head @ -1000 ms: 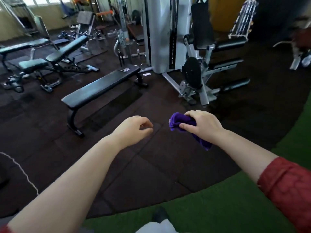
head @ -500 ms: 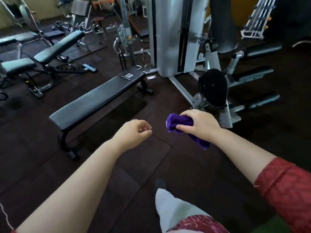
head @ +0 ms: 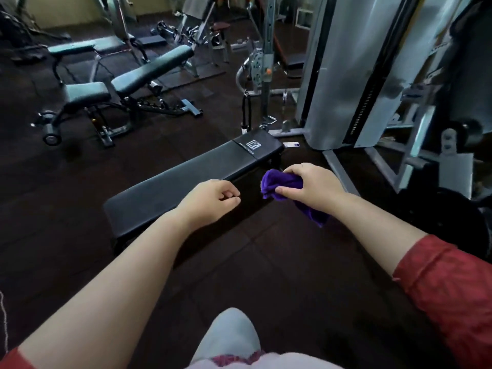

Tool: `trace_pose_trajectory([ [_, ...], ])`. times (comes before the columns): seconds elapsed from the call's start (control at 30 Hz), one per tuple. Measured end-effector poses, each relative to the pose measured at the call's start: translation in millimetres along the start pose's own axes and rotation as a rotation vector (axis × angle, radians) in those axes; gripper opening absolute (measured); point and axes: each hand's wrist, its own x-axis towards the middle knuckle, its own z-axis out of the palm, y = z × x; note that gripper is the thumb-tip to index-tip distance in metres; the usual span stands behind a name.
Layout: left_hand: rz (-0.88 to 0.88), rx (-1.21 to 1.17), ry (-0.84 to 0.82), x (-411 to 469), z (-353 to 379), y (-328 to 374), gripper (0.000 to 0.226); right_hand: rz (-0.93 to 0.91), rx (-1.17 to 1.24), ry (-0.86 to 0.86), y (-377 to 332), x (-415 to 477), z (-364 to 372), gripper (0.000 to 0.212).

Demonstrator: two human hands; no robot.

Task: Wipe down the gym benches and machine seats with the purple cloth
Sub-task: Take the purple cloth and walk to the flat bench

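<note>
My right hand [head: 314,187] grips the bunched purple cloth [head: 277,183], whose tail hangs below my wrist. My left hand [head: 210,198] is a loose fist with nothing in it, a short gap left of the cloth. Both hands hover in the air over the near right side of a flat black bench [head: 186,179] that runs diagonally from lower left to upper right, a white logo at its far end. Neither hand touches the bench.
An adjustable incline bench [head: 149,70] and another bench [head: 80,46] stand at the back left. A tall grey weight-stack machine [head: 343,75] with a metal frame fills the right side. Dark rubber floor tiles [head: 266,262] lie underfoot; my knee [head: 231,334] shows at the bottom.
I have walked forward: the flat bench and the grey machine are nearer and larger. Both hands keep their pose, and the green turf has dropped out of view.
</note>
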Motion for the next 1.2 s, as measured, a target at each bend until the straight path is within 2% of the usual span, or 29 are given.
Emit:
trace_pose_trajectory([
  [0.2,-0.065,0.017,0.037,131.3,-28.0,-72.5,0.013,-0.089,-0.01,0.009,26.9,171.8,33.9,0.045],
  [0.33,-0.121,-0.005,0.061,218.4,-43.6,-112.0,0.012,-0.07,0.003,0.001,49.0,275.3,50.7,0.049],
  [0.5,-0.169,0.02,0.031,305.8,-57.7,-143.6,0.014,-0.032,0.029,-0.036,73.0,365.4,58.1,0.044],
  [0.8,-0.236,-0.03,0.057,420.9,-56.1,-153.4,0.013,-0.039,-0.002,-0.108,153.8,487.9,59.9,0.045],
  [0.97,-0.308,-0.05,0.112,470.0,-35.4,-142.0,0.014,-0.16,-0.045,-0.167,200.5,549.1,55.3,0.045],
  [1.2,-0.521,-0.122,0.228,555.7,12.7,-101.9,0.018,-0.369,-0.134,-0.265,295.0,645.5,42.8,0.044],
])
